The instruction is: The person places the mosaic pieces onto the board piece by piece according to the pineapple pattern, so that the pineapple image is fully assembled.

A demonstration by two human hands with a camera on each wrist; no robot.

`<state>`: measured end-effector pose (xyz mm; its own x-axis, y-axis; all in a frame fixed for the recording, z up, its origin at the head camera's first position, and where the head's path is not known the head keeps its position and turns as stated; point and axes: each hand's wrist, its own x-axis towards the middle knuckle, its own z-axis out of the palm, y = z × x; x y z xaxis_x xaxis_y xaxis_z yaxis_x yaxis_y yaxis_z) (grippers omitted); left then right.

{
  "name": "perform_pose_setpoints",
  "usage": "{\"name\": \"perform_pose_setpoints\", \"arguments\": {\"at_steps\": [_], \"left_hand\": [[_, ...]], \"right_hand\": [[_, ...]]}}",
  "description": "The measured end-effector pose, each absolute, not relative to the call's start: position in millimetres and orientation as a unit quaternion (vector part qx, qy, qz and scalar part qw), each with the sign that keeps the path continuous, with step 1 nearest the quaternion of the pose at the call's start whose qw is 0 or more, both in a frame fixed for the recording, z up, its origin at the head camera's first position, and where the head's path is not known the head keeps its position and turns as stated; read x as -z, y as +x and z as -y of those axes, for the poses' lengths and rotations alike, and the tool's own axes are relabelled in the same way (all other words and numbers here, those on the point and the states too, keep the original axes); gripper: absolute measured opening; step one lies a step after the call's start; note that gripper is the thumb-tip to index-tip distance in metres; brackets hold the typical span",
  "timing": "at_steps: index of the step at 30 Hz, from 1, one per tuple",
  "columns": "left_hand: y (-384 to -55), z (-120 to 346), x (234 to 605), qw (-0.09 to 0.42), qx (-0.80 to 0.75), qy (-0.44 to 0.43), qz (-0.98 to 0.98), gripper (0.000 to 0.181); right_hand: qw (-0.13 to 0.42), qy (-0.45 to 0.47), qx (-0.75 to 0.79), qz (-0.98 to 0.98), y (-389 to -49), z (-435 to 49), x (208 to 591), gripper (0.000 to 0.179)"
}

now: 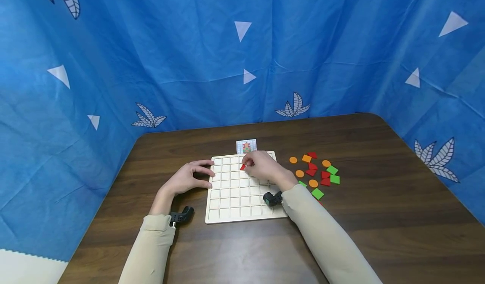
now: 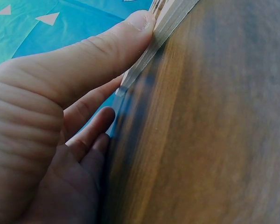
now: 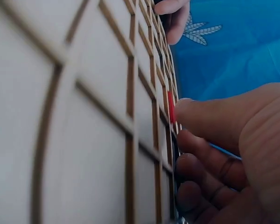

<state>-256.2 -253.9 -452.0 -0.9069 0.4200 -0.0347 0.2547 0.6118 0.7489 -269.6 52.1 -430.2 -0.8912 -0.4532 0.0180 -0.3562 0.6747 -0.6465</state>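
Note:
A pale wooden grid board [image 1: 224, 202] lies flat on the table, divided by raised ridges into square cells. My right hand [image 1: 264, 166] reaches over its upper part and pinches a small flat red piece [image 1: 243, 167] at one of the far cells. In the right wrist view the thumb touches that red piece [image 3: 171, 106]; its full outline is hidden by the fingers. My left hand [image 1: 189, 177] rests at the board's left edge, thumb and fingers spread and touching the rim. The left wrist view shows the thumb [image 2: 116, 42] against the board's side.
Right of the board lie loose flat pieces: orange discs [image 1: 313, 183], green squares [image 1: 317, 194], red pieces [image 1: 325, 182] and an orange square [image 1: 306, 158]. A small printed pattern card [image 1: 239, 146] lies behind the board. A blue curtain [image 1: 212, 57] hangs beyond the brown table [image 1: 379, 183].

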Motion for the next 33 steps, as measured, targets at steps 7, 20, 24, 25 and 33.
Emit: {"name": "perform_pose_setpoints", "arguments": {"at_steps": [7, 20, 24, 25, 33], "left_hand": [[-255, 253, 452, 0.104, -0.393, 0.187, -0.894, 0.03], [-256, 251, 451, 0.103, -0.387, 0.2, -0.894, 0.031], [-257, 252, 453, 0.106, -0.388, 0.196, -0.894, 0.03], [-257, 253, 453, 0.107, -0.389, 0.194, -0.894, 0.03], [-256, 254, 453, 0.107, -0.391, 0.186, -0.895, 0.03]], "right_hand": [[0.076, -0.233, 0.335, -0.91, -260, -73, 427, 0.018], [0.074, -0.239, 0.315, -0.916, -233, -135, 412, 0.022], [0.066, -0.235, 0.312, -0.918, -229, -158, 415, 0.022], [0.064, -0.236, 0.312, -0.918, -227, -164, 415, 0.022], [0.093, -0.263, 0.333, -0.901, -220, -202, 414, 0.024]]}}
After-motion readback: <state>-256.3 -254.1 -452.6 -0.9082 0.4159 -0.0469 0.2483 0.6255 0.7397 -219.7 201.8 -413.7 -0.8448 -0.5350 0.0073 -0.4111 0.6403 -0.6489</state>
